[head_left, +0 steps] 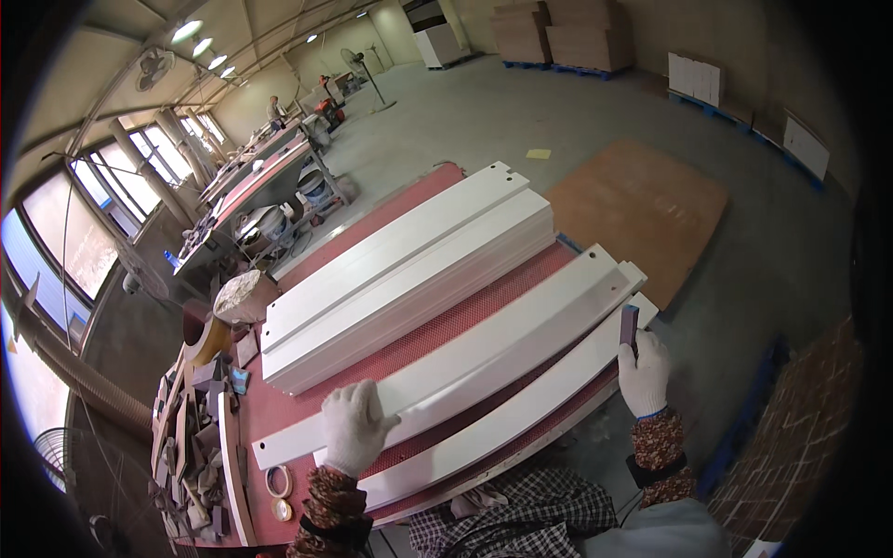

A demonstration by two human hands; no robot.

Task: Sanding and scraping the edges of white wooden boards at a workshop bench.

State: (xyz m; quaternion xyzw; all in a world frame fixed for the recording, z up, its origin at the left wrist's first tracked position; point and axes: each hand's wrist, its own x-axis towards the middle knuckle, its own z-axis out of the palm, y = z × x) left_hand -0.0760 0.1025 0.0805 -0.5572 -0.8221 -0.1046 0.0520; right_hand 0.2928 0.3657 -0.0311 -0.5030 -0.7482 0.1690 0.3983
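Note:
My left hand (pixel 352 428), in a white knitted glove, rests at the left ends of two long white boards, its thumb spread to the right. The farther board (pixel 446 358) has a dark hole near each end and lies lengthwise over another white piece. Nearest me lies a curved white board (pixel 502 418), its left end partly hidden by that hand. My right hand (pixel 644 374), also gloved, is closed around a small grey-purple sanding block (pixel 629 325), held upright at the right end of the curved board. I cannot tell whether the block touches it.
Stacked white boards (pixel 409 279) lie farther back on the red-covered table (pixel 446 312). At left are sanding blocks and scraps (pixel 191 446), a narrow upright strip (pixel 233 470) and tape rolls (pixel 279 482). A brown sheet (pixel 642 209) lies on the floor beyond.

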